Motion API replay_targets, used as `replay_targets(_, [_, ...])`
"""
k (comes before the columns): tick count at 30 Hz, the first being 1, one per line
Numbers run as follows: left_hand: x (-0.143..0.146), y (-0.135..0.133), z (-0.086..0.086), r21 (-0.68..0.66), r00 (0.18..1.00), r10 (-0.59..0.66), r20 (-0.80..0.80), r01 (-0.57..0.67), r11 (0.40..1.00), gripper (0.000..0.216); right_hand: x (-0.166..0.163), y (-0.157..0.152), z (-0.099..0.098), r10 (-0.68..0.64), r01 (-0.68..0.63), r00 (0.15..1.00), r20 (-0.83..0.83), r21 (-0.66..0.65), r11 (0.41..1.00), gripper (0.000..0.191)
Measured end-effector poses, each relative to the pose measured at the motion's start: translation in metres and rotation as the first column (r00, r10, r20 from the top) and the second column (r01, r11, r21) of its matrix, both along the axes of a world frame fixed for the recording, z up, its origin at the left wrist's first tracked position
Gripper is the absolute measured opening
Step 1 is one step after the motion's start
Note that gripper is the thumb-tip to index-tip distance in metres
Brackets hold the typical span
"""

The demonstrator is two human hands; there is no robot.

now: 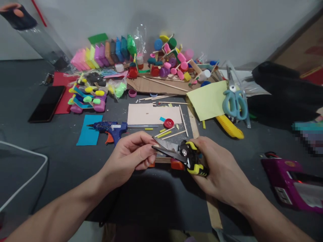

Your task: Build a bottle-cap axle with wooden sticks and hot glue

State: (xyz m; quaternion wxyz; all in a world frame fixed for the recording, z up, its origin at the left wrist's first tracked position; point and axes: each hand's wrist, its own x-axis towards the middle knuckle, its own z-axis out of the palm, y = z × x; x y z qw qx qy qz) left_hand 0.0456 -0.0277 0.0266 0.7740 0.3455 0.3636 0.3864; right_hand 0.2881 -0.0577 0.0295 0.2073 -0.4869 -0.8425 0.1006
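Note:
My right hand point(218, 168) grips the handles of black-and-yellow shears point(185, 153). Their blades are parted and point left, with the tips at the fingers of my left hand point(133, 153). Thumb and fingers of that hand are pinched together, and whatever small piece is between them is too hidden to make out. Just below the blades, a partly covered wooden piece with orange parts point(177, 164) sits on the table. Beyond my hands lie a red bottle cap point(169, 123), thin wooden sticks point(174, 135) and a cream board point(141, 113).
A blue glue gun point(107, 127) rests on blue paper point(88, 134) at left, near a phone point(47, 103). Blue-handled scissors point(235, 104) and a yellow cutter point(230, 127) lie right. Clay packs point(101, 55) and colourful models point(171, 60) line the wall.

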Motion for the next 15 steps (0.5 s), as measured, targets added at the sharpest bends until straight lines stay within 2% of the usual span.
replay_targets(7, [-0.0006, 0.0005, -0.0003, 0.031, 0.999, 0.01, -0.038, -0.008, 0.999, 0.029, 0.0017, -0.0031, 0.0013, 0.008, -0.009, 0.999, 0.043, 0.033, 0.999, 0.031])
replay_targets(12, [-0.0003, -0.0006, 0.0008, 0.072, 0.998, 0.029, -0.064, -0.025, 0.997, 0.029, 0.0034, -0.0075, 0.0011, -0.001, -0.005, 0.996, 0.087, 0.073, 0.997, 0.019])
replay_targets(15, [-0.0005, -0.0021, 0.0017, 0.079, 0.997, 0.019, -0.078, -0.012, 0.997, 0.03, 0.0012, -0.0078, 0.0017, -0.009, 0.006, 0.998, 0.056, 0.053, 0.999, 0.018])
